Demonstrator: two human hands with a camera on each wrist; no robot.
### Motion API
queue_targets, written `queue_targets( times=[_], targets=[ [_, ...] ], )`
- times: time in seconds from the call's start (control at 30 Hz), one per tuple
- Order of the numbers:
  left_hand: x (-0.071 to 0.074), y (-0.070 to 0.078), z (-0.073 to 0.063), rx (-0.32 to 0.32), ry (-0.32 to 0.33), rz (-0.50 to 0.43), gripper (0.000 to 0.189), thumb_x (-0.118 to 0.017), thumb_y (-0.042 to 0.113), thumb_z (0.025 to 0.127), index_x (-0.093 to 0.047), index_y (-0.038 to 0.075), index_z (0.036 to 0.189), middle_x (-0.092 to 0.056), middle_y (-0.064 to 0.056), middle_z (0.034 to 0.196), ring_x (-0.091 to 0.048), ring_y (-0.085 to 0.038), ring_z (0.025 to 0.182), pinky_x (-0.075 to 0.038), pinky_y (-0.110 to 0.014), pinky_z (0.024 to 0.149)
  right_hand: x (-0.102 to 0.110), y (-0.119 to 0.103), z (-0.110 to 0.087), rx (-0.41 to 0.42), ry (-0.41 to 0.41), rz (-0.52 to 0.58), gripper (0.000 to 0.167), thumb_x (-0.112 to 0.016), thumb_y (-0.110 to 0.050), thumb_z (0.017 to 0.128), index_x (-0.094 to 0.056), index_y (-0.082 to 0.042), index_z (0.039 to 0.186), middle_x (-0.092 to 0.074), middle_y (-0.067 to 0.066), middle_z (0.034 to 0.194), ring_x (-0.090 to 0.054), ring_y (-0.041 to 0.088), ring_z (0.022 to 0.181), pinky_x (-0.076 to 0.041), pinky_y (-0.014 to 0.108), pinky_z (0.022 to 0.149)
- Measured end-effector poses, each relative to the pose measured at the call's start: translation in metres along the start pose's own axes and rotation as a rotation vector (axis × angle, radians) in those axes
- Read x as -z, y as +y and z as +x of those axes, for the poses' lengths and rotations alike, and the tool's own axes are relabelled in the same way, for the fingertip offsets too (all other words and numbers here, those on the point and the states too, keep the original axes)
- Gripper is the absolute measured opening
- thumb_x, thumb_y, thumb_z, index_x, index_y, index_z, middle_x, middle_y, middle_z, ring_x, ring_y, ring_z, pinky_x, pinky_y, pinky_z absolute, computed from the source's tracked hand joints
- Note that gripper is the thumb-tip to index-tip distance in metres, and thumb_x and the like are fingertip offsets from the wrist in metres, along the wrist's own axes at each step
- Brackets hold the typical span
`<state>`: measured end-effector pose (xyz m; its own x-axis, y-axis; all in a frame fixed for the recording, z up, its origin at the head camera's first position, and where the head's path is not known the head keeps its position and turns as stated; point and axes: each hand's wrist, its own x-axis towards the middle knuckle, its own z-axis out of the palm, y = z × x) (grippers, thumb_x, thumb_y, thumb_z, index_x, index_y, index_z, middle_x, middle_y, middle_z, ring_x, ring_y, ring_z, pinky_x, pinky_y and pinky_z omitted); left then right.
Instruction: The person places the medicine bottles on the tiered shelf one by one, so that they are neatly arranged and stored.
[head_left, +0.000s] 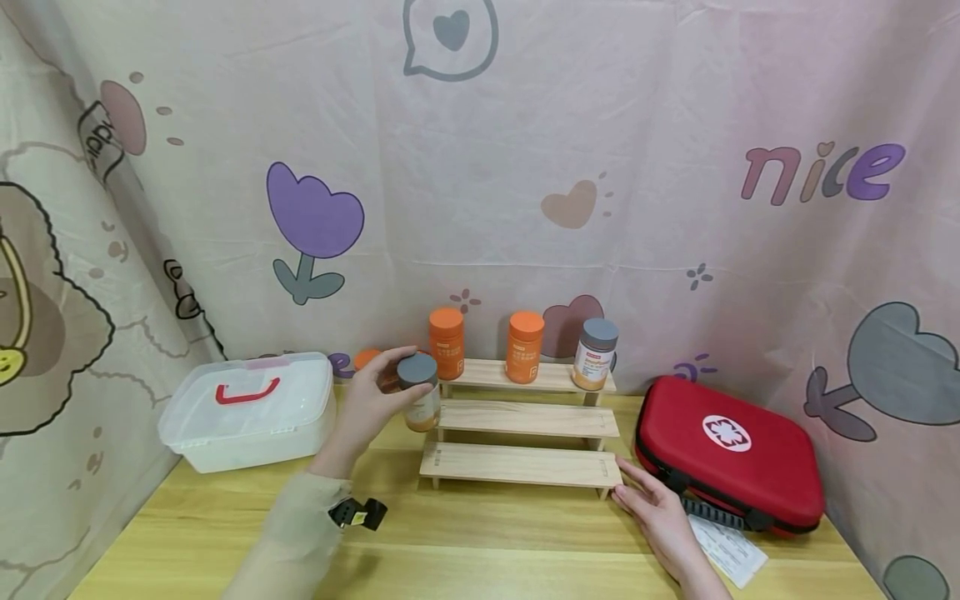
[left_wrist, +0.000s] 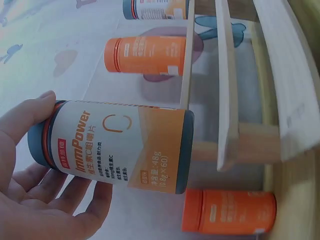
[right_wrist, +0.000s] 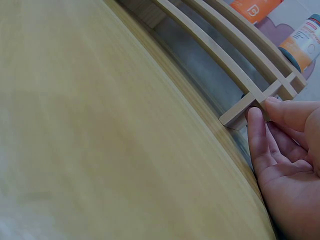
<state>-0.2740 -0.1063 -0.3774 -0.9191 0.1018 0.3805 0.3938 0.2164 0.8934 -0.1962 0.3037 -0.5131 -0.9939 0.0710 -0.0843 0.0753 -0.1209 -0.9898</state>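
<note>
My left hand (head_left: pixel 367 406) grips a white-and-orange vitamin bottle (left_wrist: pixel 120 145) by its grey lid end, thumb on one side and fingers on the other. This bottle is held upright at the left end of a three-tier wooden shelf (head_left: pixel 525 462). At the shelf's lower right corner, my right hand (head_left: pixel 656 510) pinches the end of the lowest tier between thumb and fingers. Along the top tier stand an orange bottle (head_left: pixel 447 346), another orange bottle (head_left: pixel 524 350) and a grey-lidded bottle (head_left: pixel 596 357). A further orange bottle (left_wrist: pixel 230 212) stands low behind the left hand, partly hidden in the head view.
A clear plastic box (head_left: pixel 251 417) with a red handle sits at the left. On the right lies a red first-aid case (head_left: pixel 738 458), with a printed paper (head_left: pixel 727 550) partly beneath it. A patterned cloth (head_left: pixel 480 167) hangs behind the wooden table (head_left: pixel 480 550).
</note>
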Motion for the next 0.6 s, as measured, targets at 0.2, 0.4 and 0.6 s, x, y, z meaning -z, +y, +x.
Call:
queue_targets(
  times=[0.2, 0.4, 0.6],
  targets=[
    [-0.014, 0.0, 0.011, 0.017, -0.021, -0.029, 0.059, -0.082, 0.02, 0.077, -0.058, 0.01, 0.129, -0.056, -0.011, 0.123, -0.054, -0.028, 0.111, -0.042, -0.045, 0.097, 0.001, 0.001, 0.0, 0.005, -0.003, 0.006, 0.06, -0.064, -0.002, 0.089, -0.039, 0.002, 0.143, -0.04, 0.008, 0.139, -0.059, 0.007, 0.106, -0.049, 0.029, 0.09],
    [-0.024, -0.006, 0.016, 0.055, -0.021, -0.046, 0.058, -0.082, 0.02, 0.076, -0.058, 0.012, 0.128, -0.056, -0.01, 0.123, -0.055, -0.026, 0.11, -0.043, -0.043, 0.096, 0.001, 0.001, 0.001, 0.008, -0.004, 0.004, 0.06, -0.064, -0.002, 0.089, -0.039, 0.002, 0.143, -0.044, 0.001, 0.136, -0.059, 0.007, 0.107, -0.049, 0.029, 0.091],
    [-0.031, -0.015, 0.017, 0.064, 0.007, -0.019, 0.058, -0.083, 0.022, 0.075, -0.059, 0.013, 0.127, -0.058, -0.011, 0.122, -0.056, -0.027, 0.107, -0.045, -0.044, 0.093, 0.001, 0.0, 0.001, -0.003, -0.008, 0.001, 0.06, -0.064, -0.003, 0.089, -0.039, 0.002, 0.144, -0.04, 0.006, 0.139, -0.059, 0.007, 0.107, -0.049, 0.029, 0.091]
  ],
)
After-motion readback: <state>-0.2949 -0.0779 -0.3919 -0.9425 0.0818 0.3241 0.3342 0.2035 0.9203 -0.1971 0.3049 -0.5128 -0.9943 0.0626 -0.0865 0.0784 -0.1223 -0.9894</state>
